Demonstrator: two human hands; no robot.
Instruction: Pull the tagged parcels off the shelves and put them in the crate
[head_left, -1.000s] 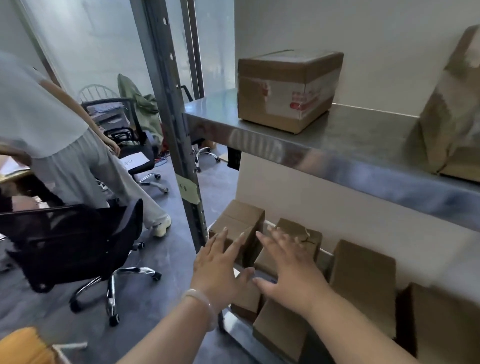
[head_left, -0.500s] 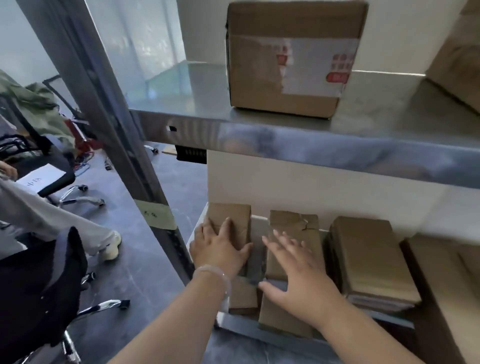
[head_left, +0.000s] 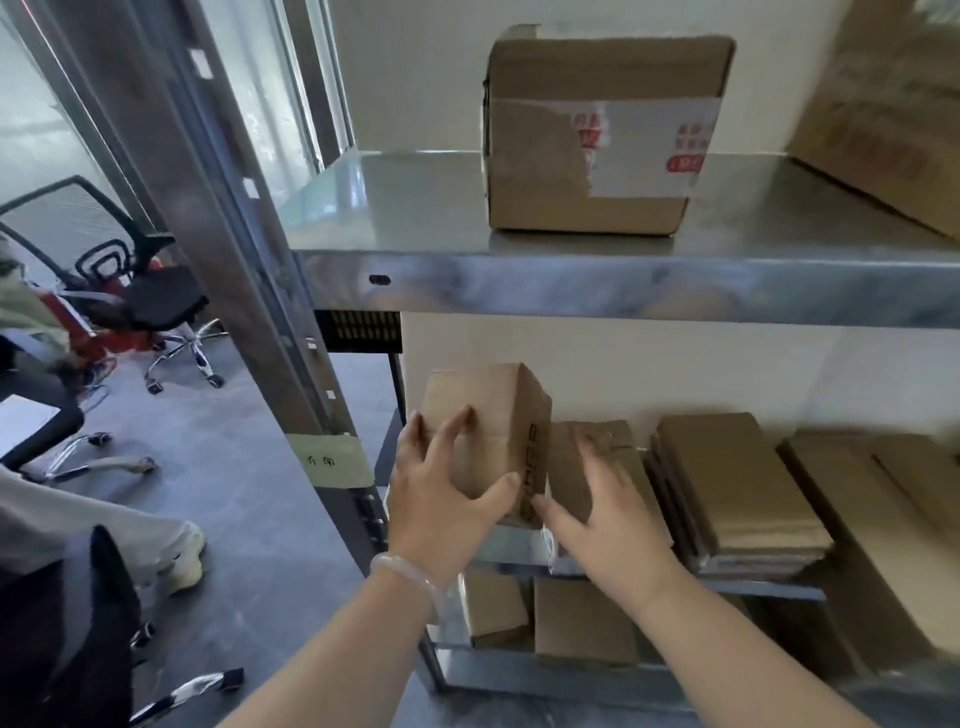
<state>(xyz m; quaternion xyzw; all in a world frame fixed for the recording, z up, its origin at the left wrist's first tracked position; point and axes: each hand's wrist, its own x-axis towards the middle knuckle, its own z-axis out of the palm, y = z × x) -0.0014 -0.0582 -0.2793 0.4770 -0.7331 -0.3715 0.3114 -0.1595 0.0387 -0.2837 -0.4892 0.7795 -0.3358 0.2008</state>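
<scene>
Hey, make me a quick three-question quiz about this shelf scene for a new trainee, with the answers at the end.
1. True or false: the left hand grips the small box that is tipped up at the left end of the middle shelf.
2. Which hand wears the bracelet? A) left B) right
3. Fill in: the taped box sits on the ____ shelf.

Key
1. True; fingers on its top face, thumb at its near edge. The right hand is open beside it.
2. A
3. top
</scene>
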